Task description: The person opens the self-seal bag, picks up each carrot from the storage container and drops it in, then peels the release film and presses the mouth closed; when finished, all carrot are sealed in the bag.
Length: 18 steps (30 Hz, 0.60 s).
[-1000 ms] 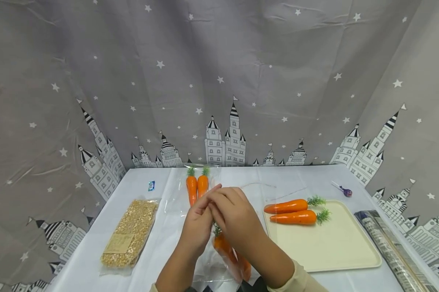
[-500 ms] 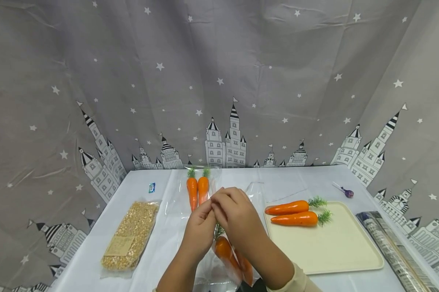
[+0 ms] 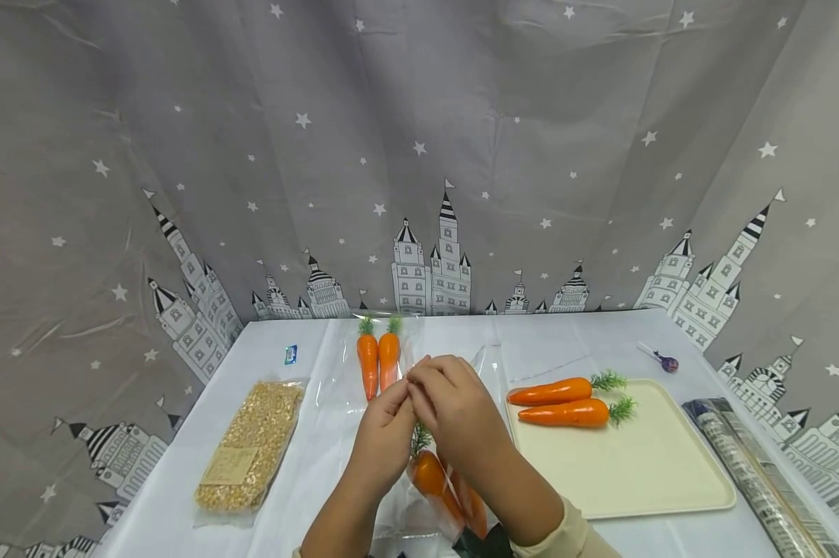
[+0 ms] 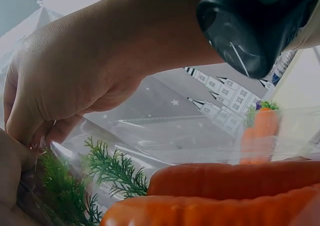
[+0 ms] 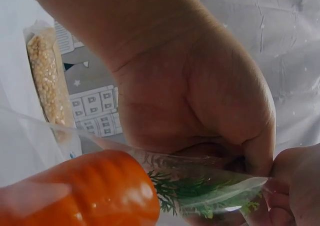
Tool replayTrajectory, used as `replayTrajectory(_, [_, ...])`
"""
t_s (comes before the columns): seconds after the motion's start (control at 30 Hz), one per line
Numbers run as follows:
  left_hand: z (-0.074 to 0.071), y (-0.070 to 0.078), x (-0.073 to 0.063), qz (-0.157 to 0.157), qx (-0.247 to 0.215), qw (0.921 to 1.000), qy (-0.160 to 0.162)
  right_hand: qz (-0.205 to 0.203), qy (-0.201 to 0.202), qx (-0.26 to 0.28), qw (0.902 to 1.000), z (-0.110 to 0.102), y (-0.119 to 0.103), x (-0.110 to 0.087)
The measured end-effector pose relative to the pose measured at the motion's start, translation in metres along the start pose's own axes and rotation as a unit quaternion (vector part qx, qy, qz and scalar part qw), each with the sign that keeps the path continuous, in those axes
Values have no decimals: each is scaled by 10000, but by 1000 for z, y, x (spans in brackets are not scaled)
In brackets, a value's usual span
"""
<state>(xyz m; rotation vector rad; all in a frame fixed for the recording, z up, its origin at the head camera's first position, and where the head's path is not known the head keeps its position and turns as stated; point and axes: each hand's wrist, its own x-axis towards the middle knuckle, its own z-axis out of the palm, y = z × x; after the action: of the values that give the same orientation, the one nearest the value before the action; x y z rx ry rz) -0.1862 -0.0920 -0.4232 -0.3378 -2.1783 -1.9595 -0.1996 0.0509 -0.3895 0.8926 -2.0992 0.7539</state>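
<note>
Your left hand [image 3: 383,438] and your right hand [image 3: 457,415] meet above the middle of the white cloth-covered counter [image 3: 318,465], fingers bent and tips together. Between them you pinch the end of a transparent plastic bag [image 5: 240,187], though the fingertips partly hide one another and the exact grip of each is hard to tell. Inside the bag, just below your hands, lie two long orange carrots with feathery green tops [image 3: 430,476], the tops pointing toward your fingers.

Beyond your hands, a second transparent bag [image 3: 336,380] lies flat with another pair of orange carrots [image 3: 367,363] in it. To your right, two loose orange carrots [image 3: 564,413] lie side by side across the left side of a cream rectangular tray [image 3: 643,480]. To your left is a flat clear pack of yellow grain [image 3: 259,422].

The step in hand appears to be working the end of the bag, with the carrots already in; whether you are closing or opening it, you cannot tell from here. The next move seems to call for a firm pinch from both hands and the green tops clear of the edge, so no frond gets caught.
</note>
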Motion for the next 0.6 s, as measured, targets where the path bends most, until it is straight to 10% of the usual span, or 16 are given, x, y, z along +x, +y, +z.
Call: replayTrajectory(0.6, [1, 1, -3, -107, 28, 9999, 7, -432, 341, -136, 9984, 5, 6, 0])
